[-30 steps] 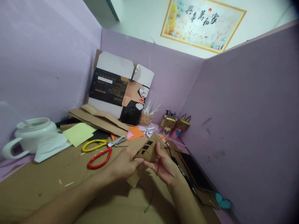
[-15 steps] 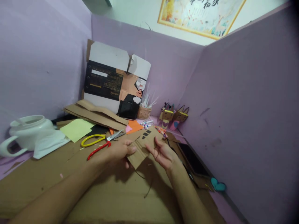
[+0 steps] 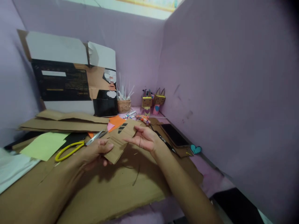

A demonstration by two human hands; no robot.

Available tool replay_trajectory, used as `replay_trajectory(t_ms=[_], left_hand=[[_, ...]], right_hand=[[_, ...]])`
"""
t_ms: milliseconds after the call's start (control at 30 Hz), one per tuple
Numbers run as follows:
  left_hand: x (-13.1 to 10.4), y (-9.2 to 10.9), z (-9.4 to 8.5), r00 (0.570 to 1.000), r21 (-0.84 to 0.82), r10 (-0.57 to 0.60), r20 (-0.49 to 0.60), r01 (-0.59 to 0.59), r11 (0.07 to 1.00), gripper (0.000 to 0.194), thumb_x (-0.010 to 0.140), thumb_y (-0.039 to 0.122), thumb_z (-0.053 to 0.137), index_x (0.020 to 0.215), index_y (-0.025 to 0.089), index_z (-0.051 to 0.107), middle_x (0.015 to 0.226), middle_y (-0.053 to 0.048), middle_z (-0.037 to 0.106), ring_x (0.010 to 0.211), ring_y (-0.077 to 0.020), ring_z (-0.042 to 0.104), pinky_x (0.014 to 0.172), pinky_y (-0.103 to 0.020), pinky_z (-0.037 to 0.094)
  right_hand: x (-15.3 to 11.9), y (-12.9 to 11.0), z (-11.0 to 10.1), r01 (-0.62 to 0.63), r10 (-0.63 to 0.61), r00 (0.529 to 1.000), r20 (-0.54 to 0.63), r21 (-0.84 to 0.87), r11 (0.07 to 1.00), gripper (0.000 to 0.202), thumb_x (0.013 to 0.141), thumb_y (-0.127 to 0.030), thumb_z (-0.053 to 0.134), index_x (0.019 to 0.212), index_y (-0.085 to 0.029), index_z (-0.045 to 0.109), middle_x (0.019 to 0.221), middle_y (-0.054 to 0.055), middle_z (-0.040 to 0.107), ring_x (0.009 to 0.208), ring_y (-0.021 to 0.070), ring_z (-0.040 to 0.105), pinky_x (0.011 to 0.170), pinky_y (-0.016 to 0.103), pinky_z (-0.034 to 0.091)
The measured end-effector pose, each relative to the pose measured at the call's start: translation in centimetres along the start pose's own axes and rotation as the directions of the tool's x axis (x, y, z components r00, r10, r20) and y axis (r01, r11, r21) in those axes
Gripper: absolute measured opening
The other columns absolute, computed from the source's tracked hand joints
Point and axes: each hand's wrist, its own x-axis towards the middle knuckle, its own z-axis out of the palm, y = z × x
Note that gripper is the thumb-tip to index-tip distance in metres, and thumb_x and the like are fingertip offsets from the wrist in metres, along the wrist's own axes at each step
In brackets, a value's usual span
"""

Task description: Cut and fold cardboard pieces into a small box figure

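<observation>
A folded piece of brown cardboard [image 3: 119,137] with black printed marks is held up over a large cardboard sheet. My left hand [image 3: 99,153] pinches its near left corner, thumb on top and fingers below. My right hand [image 3: 142,137] is at its right edge, palm turned up, with thumb and fingers around that edge. Scissors with yellow and red handles [image 3: 70,150] lie just left of my left hand, and my forearm hides the red handle.
A flattened box [image 3: 63,81] leans on the back wall beside a basket of white sticks [image 3: 124,105]. Small cardboard figures [image 3: 147,102] stand behind. A phone [image 3: 175,135] lies right, green paper [image 3: 44,145] left.
The view has turned to the right, so the scene sits further left and the white teapot has left the picture. Both hands keep their places on the cardboard piece.
</observation>
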Motion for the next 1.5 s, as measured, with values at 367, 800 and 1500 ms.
replay_trajectory(t_ms=[367,800,1500], left_hand=[[0.0,0.5,0.0,0.999,0.051,-0.027,-0.045,0.029,0.998,0.041,0.054,0.033,0.079,0.083,0.009,0.062,0.065,-0.007,0.069,0.046,-0.0129,0.06,0.033,-0.015,0.047],[0.0,0.3,0.0,0.998,0.073,0.034,-0.055,-0.03,0.997,0.041,0.052,0.037,0.078,0.08,0.011,0.063,0.063,-0.005,0.068,0.047,-0.0136,0.06,0.033,-0.017,0.046],[-0.6,0.4,1.8,0.943,0.459,0.311,-0.118,-0.226,0.859,0.032,0.069,0.032,0.057,0.093,0.012,0.06,0.071,-0.003,0.062,0.052,-0.0125,0.055,0.045,-0.023,0.047]], right_hand=[[-0.1,-0.1,0.0,0.026,-0.026,0.998,0.062,-0.004,1.0,0.036,0.093,-0.02,0.021,0.112,-0.008,0.049,0.096,0.01,0.065,0.094,0.0198,0.061,0.076,0.039,0.054],[-0.2,0.4,0.2,0.032,-0.02,0.983,0.18,-0.063,0.997,0.041,0.094,-0.03,0.018,0.113,-0.014,0.05,0.11,0.01,0.062,0.097,0.0229,0.06,0.078,0.047,0.052],[-0.5,1.8,0.6,0.169,-0.163,0.985,0.05,-0.167,0.971,0.027,0.091,-0.028,0.038,0.106,-0.016,0.056,0.097,0.007,0.069,0.09,0.0212,0.065,0.079,0.05,0.051]])
